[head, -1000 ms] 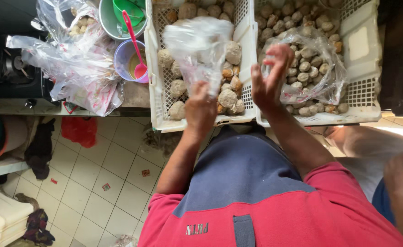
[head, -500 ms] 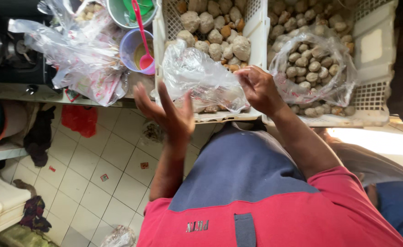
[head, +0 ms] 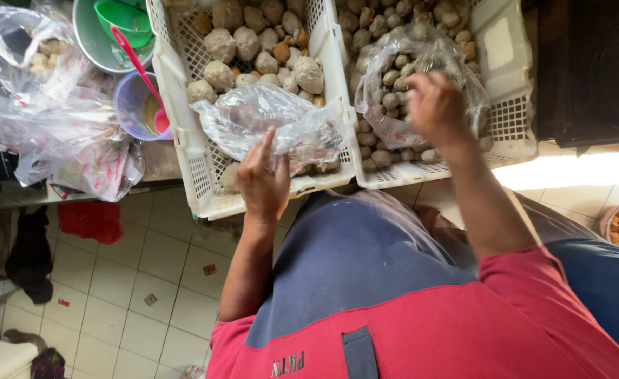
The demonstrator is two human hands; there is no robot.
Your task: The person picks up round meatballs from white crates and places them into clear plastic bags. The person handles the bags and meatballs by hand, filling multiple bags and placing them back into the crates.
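Now that your right hand (head: 434,105) has left the clear bag (head: 271,126) for the balls (head: 393,88), fingers curled, your left hand (head: 261,179) alone pinches it.

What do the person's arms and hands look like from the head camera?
Both arms are bare from below the sleeves to the fingertips. The left hand and right hand wear no gloves, rings or watch. The shirt is red with a blue-grey panel.
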